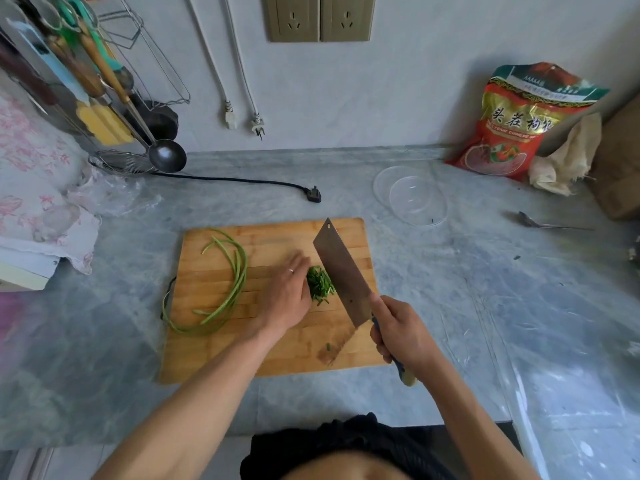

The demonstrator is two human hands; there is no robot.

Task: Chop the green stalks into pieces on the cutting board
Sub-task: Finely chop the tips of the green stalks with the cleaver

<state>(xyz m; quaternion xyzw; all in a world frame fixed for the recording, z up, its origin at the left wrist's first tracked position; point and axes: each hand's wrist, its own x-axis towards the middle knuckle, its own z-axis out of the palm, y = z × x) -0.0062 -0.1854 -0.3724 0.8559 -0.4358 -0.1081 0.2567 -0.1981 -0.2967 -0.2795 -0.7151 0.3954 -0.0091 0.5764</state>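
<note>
A wooden cutting board (277, 351) lies on the grey counter. Long green stalks (231, 285) curve over its left part, one end hanging off the left edge. A small heap of chopped green pieces (320, 284) sits near the board's middle. My left hand (285, 296) rests on the board beside the heap, its fingers bent against the pieces. My right hand (403, 336) grips the blue handle of a cleaver (341, 271), whose broad blade stands just right of the chopped pieces, tip pointing away from me.
A clear glass bowl (412, 195) stands behind the board to the right, a spoon (547, 223) further right. A red food bag (519, 123) leans on the wall. A black plug and cord (277, 185) lie behind the board. Utensil rack (86, 74) at left.
</note>
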